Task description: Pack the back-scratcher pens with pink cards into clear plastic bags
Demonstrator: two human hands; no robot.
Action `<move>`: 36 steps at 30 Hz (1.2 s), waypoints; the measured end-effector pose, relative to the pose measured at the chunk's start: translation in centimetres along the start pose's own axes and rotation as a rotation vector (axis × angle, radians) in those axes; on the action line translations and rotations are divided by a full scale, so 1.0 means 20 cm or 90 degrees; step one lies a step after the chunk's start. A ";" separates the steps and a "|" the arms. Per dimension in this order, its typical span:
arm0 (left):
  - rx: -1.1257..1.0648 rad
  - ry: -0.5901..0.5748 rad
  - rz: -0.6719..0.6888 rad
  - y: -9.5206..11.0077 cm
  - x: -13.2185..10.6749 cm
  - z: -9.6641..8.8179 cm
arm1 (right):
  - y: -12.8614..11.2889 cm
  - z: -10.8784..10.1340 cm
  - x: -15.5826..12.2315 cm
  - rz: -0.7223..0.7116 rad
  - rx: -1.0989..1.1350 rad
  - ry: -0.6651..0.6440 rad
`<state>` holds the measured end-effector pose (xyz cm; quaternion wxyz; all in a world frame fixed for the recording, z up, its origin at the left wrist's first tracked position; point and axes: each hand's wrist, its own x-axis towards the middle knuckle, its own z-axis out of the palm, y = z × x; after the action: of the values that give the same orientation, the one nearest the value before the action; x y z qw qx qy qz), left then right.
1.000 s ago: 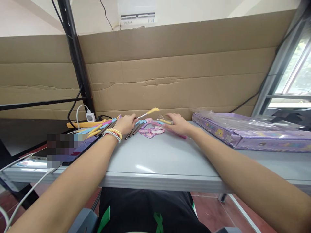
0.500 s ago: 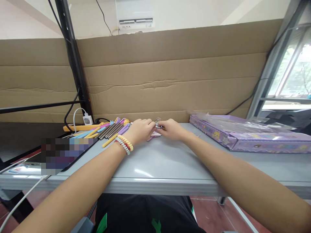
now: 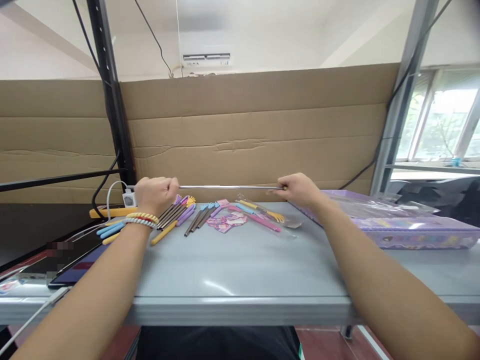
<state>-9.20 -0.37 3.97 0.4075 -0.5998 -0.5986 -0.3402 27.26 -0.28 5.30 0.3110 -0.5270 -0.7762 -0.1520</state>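
No text, brand, number or sign can be read. Print on the pink cards (image 3: 225, 222), below the grip of the left hand (image 3: 155, 194) and right hand (image 3: 299, 189), is too small; marks on the purple box (image 3: 420, 240), right of the right-hand grip, and on the white wall unit (image 3: 207, 60), above the grip, are blurred beyond reading

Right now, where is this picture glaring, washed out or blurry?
In the head view, a white streak glares on the grey tabletop; the window is washed out; the thin metal rod shines between the left hand and right hand; print on pink cards is too soft to read.
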 end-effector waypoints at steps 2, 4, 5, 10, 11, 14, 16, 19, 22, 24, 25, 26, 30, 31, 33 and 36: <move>0.043 0.030 -0.054 -0.09 0.01 0.02 | 0.09 -0.04 -0.01 0.040 0.072 -0.039; 0.067 0.061 -0.106 -0.13 0.02 0.04 | 0.14 -0.06 -0.01 0.057 0.118 -0.056; 0.071 0.071 -0.134 -0.14 0.02 0.04 | 0.14 -0.07 -0.01 0.061 0.129 -0.051; 0.062 0.073 -0.188 -0.10 0.02 0.06 | 0.12 -0.10 -0.03 0.103 0.145 -0.059; 0.062 0.072 -0.186 -0.10 0.02 0.06 | 0.12 -0.10 -0.04 0.108 0.155 -0.058; 0.064 0.048 -0.183 -0.13 0.01 0.05 | 0.13 -0.12 -0.05 0.091 0.218 -0.022; 0.061 0.010 -0.195 -0.14 0.01 0.03 | 0.13 -0.10 -0.05 0.089 0.274 0.024; 0.038 -0.096 -0.158 -0.05 0.01 -0.02 | 0.06 -0.04 -0.03 0.127 0.367 0.071; -0.009 -0.183 0.009 0.18 -0.02 -0.09 | -0.12 0.06 -0.03 0.067 0.408 0.097; -0.061 -0.196 0.100 0.35 -0.06 -0.12 | -0.28 0.14 -0.04 -0.021 0.409 0.040; -0.088 -0.208 0.163 0.43 -0.08 -0.13 | -0.34 0.17 -0.05 -0.062 0.401 -0.007; -0.107 -0.219 0.199 0.48 -0.09 -0.14 | -0.40 0.20 -0.06 -0.101 0.380 -0.042; -0.156 -0.247 0.229 0.54 -0.13 -0.13 | -0.49 0.25 -0.10 -0.115 0.362 -0.082; -0.166 -0.246 0.247 0.52 -0.13 -0.12 | -0.49 0.25 -0.10 -0.121 0.372 -0.109; -0.183 -0.233 0.289 0.48 -0.12 -0.09 | -0.47 0.25 -0.09 -0.147 0.404 -0.185; -0.205 -0.198 0.323 0.43 -0.11 -0.07 | -0.44 0.25 -0.08 -0.153 0.533 -0.296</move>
<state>-0.58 -2.07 1.89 0.2828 -0.8312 -0.4238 -0.2224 18.05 -2.20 1.34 0.2949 -0.2837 -0.8747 0.2597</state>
